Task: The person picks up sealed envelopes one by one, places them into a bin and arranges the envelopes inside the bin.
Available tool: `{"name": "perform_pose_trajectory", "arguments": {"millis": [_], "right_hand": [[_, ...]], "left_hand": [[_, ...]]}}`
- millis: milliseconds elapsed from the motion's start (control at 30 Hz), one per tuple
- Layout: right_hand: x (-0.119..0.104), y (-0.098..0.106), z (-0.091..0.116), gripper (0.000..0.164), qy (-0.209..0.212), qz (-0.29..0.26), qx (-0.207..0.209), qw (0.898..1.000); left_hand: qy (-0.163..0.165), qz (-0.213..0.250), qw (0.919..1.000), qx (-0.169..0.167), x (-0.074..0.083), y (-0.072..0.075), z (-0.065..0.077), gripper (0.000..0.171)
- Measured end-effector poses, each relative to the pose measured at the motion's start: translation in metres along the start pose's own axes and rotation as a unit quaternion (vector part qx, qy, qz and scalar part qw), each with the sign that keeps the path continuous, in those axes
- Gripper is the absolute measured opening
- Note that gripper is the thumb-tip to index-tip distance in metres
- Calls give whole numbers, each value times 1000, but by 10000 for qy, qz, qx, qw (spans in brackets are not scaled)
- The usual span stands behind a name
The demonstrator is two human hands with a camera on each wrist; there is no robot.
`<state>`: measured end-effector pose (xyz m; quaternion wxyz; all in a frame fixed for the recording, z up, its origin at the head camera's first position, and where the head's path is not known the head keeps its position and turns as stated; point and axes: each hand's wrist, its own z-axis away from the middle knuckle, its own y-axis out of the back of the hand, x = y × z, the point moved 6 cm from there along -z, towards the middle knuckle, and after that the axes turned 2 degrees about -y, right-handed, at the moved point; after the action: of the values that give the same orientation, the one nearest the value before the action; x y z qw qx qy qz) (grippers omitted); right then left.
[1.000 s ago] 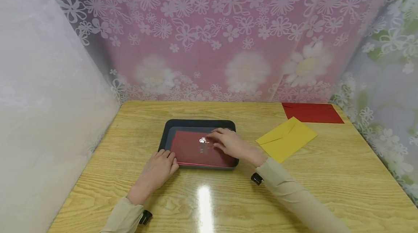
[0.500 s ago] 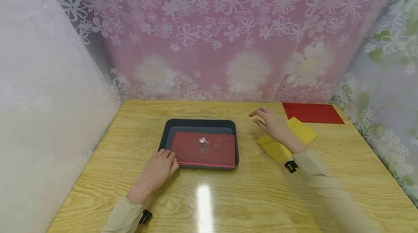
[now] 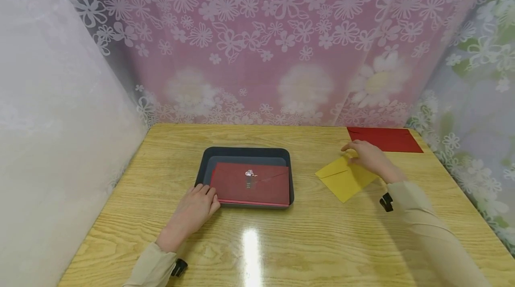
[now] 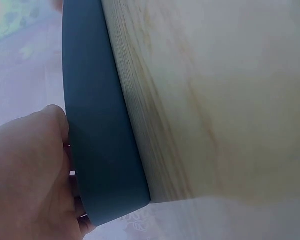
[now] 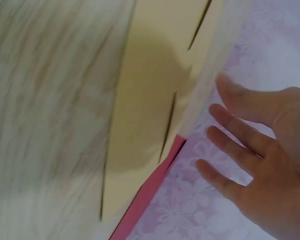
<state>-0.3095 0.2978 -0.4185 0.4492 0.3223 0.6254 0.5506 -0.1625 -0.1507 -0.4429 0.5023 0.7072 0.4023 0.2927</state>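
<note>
My left hand [image 3: 197, 206] holds the near left corner of a dark grey tray [image 3: 206, 155], fingers bent over its rim. In the left wrist view, the hand [image 4: 32, 175] lies along the rim of the tray's outer wall [image 4: 97, 115]. Inside the tray lie dark red envelopes [image 3: 233, 188], the top one with a small white print. My right hand [image 3: 370, 157], fingers spread and loosely bent, hovers over a yellow envelope [image 3: 339, 186]. In the right wrist view its fingers and thumb stand apart with nothing between them.
A bright red envelope [image 3: 396, 139] lies at the back right of the wooden table [image 3: 169, 144], just behind the yellow one. A pink flowered curtain [image 3: 249, 68] hangs along the back edge, with a pale sheet [image 3: 68, 121] on the left.
My right hand has left the envelopes in the tray, passed rightward above the table and come over the yellow envelope. The left hand and the tray have stayed put.
</note>
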Motion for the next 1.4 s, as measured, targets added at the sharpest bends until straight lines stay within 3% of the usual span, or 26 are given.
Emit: {"name": "perform_pose_trajectory", "arguments": {"millis": [100,200,833,1400], "right_hand": [[9,-10,0,47,-154,-38,-409,9990],[14,-16,1,51,-240,-101,-564,9981],[16,-17,16,55,-361,230,-405,9983],[18,-29,16,59,-272,-336,-604,9972]], "left_hand": [[-28,7,10000,16,0,1,1,26],[-43,2,10000,27,1,2,0,26],[6,-10,10000,81,0,0,-1,21],[-7,-82,10000,-1,1,1,0,22]]}}
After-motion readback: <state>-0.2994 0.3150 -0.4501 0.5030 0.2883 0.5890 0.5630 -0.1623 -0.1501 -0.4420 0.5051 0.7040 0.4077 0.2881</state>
